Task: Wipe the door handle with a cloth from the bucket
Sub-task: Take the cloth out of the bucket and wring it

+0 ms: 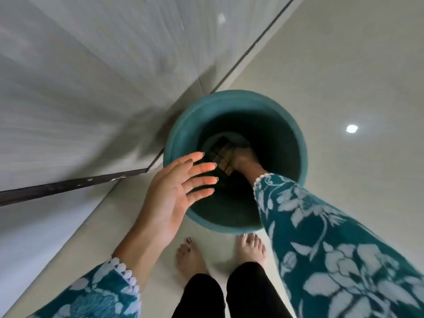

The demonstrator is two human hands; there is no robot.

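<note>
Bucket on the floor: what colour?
Teal green bucket, darker inside; seen clearly in the head view.

Right hand (pixel 243 158) fills the bucket (pixel 181 134) bottom; mouth otherwise open.

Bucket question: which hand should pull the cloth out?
Probably the right hand. It is already deep inside the teal bucket, down against the dark checked cloth at the bottom. The left hand hovers open above the rim, touching nothing.
</note>
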